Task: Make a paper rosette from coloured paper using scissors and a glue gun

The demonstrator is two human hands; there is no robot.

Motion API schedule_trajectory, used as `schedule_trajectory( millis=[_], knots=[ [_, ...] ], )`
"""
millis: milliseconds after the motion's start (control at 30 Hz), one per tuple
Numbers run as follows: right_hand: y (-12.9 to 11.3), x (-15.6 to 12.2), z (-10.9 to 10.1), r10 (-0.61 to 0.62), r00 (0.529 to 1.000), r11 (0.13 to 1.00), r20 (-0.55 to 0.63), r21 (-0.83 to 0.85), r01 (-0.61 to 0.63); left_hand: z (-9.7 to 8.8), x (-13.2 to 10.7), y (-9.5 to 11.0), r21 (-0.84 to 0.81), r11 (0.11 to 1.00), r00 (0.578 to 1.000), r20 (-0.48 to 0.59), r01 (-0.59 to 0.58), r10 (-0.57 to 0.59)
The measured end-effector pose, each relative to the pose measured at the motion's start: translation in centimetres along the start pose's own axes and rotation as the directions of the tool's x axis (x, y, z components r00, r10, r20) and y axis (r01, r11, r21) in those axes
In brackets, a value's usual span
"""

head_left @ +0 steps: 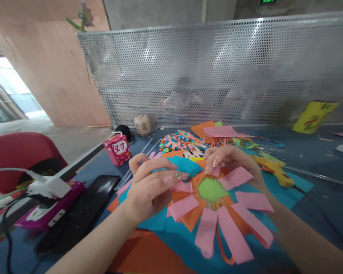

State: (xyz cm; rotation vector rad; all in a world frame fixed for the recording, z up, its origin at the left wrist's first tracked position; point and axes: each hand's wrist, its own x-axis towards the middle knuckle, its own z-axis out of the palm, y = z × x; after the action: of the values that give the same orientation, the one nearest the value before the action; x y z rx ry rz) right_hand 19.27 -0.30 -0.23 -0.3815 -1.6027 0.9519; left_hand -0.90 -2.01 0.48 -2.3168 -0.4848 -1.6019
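Note:
A flower made of felt-like strips (183,208) lies before me, with looped pink petals, orange and blue pieces beneath, and a green round centre (213,189). My left hand (153,186) holds its left side, fingers closed at a pink petal and a blue piece (185,164). At the flower's upper edge, my right hand (234,161) pinches a small pink strip (216,171) close to the centre. Some fingertips are hidden behind the petals. Blue sheets (177,243) and an orange sheet (145,253) lie underneath.
Right of the flower rests a yellow glue gun (277,171) with a black cord. Finished small flowers (183,140) are piled behind. At left are a red box (117,149), a black phone-like slab (82,209) and a purple power strip (51,207). A perforated metal screen (160,57) stands behind.

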Motion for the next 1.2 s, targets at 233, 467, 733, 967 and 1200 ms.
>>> schedule_trajectory(
  millis=[233, 467, 733, 967, 1200],
  knots=[
    [-0.3, -0.4, 0.6, 0.041, 0.997, 0.996, -0.065, 0.084, -0.035, 0.0, -0.1, -0.2, 0.031, 0.996, 0.996, 0.041, -0.083, 0.082],
    [-0.8, -0.2, 0.5, 0.15, 0.988, 0.984, -0.029, 0.104, -0.146, 0.0, -0.2, -0.2, 0.09, 0.991, 0.995, 0.046, -0.095, 0.091],
    [-0.3, -0.4, 0.7, 0.131, 0.991, 0.979, -0.039, 0.161, -0.123, 0.2, -0.8, -0.6, 0.053, 0.996, 0.998, 0.011, -0.068, 0.067],
    [0.3, -0.1, 0.4, 0.176, 0.983, 0.947, -0.04, 0.278, -0.159, 1.1, -1.1, -1.0, -0.225, 0.937, 0.964, 0.06, 0.266, -0.259],
    [0.2, 0.1, 0.9, 0.308, 0.932, 0.95, -0.193, 0.117, -0.29, 2.5, -1.5, -0.9, -0.36, 0.719, 0.793, 0.122, 0.595, -0.596]
  ],
)
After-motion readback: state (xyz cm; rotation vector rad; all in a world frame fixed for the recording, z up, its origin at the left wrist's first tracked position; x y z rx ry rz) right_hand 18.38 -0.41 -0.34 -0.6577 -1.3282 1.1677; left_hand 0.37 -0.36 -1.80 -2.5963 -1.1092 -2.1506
